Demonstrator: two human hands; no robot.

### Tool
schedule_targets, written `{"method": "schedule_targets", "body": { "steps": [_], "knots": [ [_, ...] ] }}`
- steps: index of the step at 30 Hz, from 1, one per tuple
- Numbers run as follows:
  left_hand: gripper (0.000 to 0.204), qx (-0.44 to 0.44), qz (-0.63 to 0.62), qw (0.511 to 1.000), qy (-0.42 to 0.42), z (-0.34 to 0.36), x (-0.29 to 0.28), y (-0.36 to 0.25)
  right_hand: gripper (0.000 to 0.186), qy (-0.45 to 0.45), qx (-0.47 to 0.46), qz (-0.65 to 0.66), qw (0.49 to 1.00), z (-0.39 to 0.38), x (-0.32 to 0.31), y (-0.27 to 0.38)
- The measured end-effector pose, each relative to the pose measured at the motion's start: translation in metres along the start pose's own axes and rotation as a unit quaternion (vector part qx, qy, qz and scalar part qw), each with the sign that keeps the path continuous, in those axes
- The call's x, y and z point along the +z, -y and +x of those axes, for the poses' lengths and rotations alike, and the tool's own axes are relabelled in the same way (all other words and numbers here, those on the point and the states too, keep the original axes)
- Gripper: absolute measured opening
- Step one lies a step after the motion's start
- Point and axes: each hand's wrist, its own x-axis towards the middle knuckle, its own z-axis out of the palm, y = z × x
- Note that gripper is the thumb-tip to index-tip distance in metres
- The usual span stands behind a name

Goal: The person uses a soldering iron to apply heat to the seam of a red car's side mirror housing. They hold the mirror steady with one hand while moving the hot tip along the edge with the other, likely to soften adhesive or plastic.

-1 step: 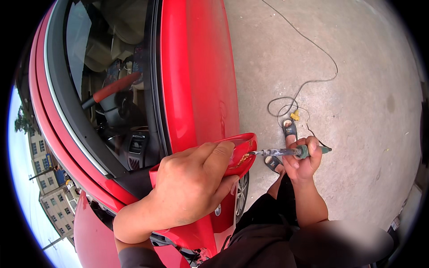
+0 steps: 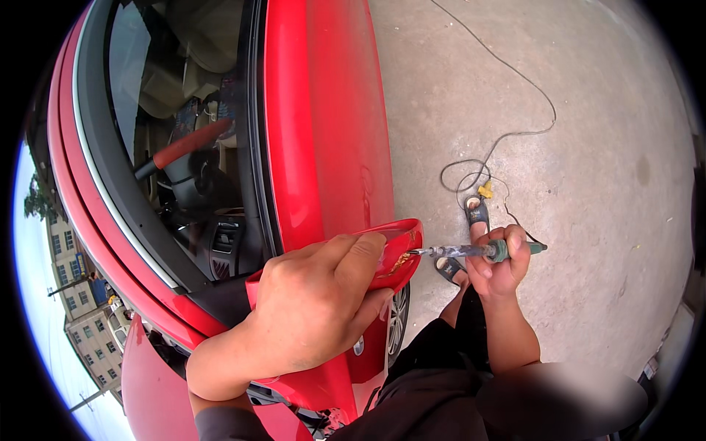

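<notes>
My left hand [image 2: 316, 294] is wrapped over the red side mirror housing [image 2: 409, 234] of a car, its thumb and fingers closed on it and hiding much of the shell. Between the thumb and the housing's outer rim lies a rough, brownish, melted-looking patch [image 2: 401, 263]. From the right, my right hand [image 2: 507, 266] grips a soldering iron [image 2: 463, 251] by its green handle, held nearly level. The iron's metal tip touches, or sits right at, the edge of that patch. A thin dark cord trails from the handle's back end.
The red car door [image 2: 331, 132] and its side window [image 2: 176, 147] fill the left. Beyond the mirror a front wheel [image 2: 398, 320] shows in part. A dark cable [image 2: 507, 136] with a yellow connector [image 2: 485, 190] lies looped on the concrete floor [image 2: 603, 184] near my sandalled feet.
</notes>
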Motion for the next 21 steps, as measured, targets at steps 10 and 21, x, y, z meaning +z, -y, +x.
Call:
{"method": "schedule_targets", "body": {
  "steps": [10, 21],
  "knots": [
    [0.054, 0.000, 0.002, 1.000, -0.003, 0.0007, -0.0001, -0.0012, 0.027, 0.039, -0.024, -0.029, 0.999, -0.0004, -0.0078, 0.0061],
    [0.054, -0.002, -0.002, 1.000, 0.000, -0.0002, 0.0008, -0.0001, 0.026, 0.040, -0.032, -0.057, 0.997, -0.0023, -0.0031, 0.0098]
  ]
}}
